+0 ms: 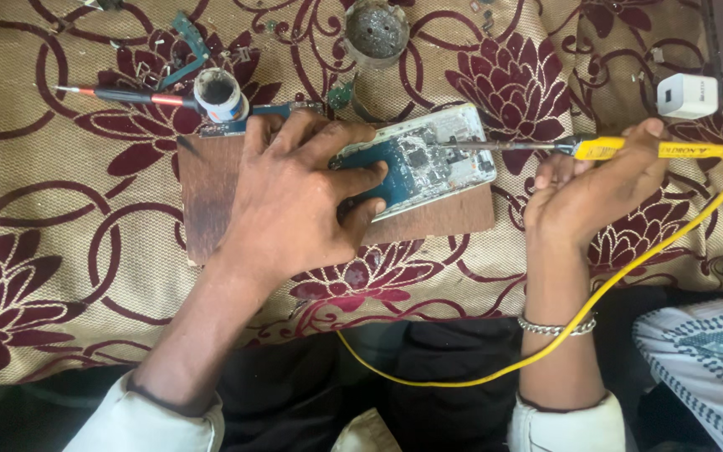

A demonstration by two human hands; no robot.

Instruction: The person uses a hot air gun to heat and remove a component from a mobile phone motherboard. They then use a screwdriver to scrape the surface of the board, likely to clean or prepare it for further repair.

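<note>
A: Phone (428, 159), back cover off and circuit board exposed, lies on a brown wooden board (211, 197) over the patterned cloth (52, 251). Left hand (294, 201)?

B: Pressed flat on the phone's lower end, fingers spread — pinning it, grip not closed around anything.

A: Right hand (592, 188)?

B: Grip closed on a yellow soldering iron (629, 150); its metal tip touches the board near the phone's top. Yellow cord (629, 272) loops toward the lap.

A: Nearby?

B: Small round tin (221, 94), red-handled screwdriver (127, 96), white charger (686, 95) — all apart from the phone
</note>
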